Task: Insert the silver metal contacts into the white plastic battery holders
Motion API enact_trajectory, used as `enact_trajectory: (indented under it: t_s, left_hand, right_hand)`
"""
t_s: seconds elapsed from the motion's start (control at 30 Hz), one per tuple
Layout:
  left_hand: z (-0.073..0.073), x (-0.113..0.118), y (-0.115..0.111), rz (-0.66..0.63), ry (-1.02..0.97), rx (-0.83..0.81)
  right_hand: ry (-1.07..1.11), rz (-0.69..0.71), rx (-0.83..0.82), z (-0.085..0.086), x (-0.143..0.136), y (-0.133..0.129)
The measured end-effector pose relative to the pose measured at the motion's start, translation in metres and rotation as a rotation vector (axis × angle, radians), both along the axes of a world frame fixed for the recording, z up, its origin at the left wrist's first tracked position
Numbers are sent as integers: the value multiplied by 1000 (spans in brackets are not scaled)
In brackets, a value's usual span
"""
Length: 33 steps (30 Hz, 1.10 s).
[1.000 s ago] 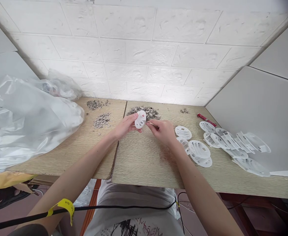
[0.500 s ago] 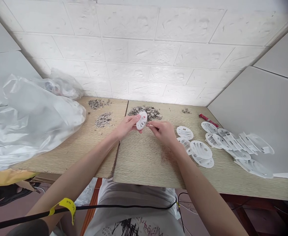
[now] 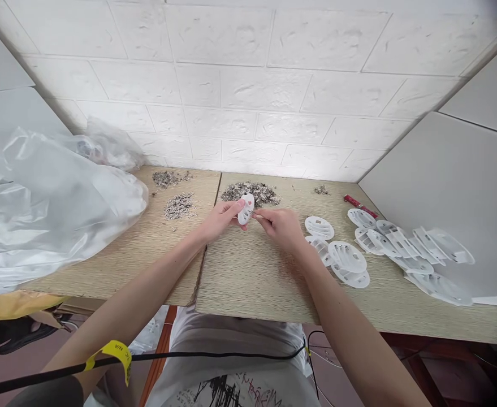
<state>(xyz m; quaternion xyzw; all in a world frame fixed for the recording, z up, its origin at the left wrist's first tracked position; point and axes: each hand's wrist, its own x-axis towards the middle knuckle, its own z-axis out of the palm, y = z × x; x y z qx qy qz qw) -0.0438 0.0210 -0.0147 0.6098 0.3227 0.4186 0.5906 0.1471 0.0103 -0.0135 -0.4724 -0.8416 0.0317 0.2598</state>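
Note:
My left hand [image 3: 225,219] grips a round white plastic cover [image 3: 245,209] with slots in it, thumb on its face. At the cover's right edge, my right hand [image 3: 279,225] is closed in a pinch on a small metal piece [image 3: 253,213], too small to make out in kind. The piece touches or nearly touches the cover. Just behind both hands lies a heap of small metal parts [image 3: 256,193]. Several more white plastic covers [image 3: 348,257] lie to the right of my right forearm.
Overlapping white covers [image 3: 394,243] lie farther right, beside a red tube [image 3: 361,206]. Smaller metal piles [image 3: 179,206] sit on the left board. A large plastic bag [image 3: 61,209] fills the far left. A black cable [image 3: 214,355] crosses before my body. A white brick wall [image 3: 248,90] stands behind.
The cover in my left hand has turned slightly and appears narrower. My right hand stays at its edge, almost unmoved.

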Motion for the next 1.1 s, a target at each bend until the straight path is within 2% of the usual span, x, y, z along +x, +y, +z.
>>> enact_trajectory:
  t_s: [0.3, 0.57, 0.8, 1.0, 1.1]
  left_hand:
    - [-2, 1, 0, 28, 74, 1]
    - [3, 0, 4, -37, -108, -190]
    - [3, 1, 2, -50, -141, -233]
    - [3, 0, 4, -39, -197, -262]
    - [4, -2, 7, 10, -231, -286]
  right_hand:
    - [-79, -15, -39, 1, -2, 1]
    - [-26, -44, -86, 9, 2, -1]
    - [36, -57, -125, 12, 4, -1]
    - [-89, -202, -206, 12, 3, 0]
    - [-149, -216, -224, 9, 3, 1]
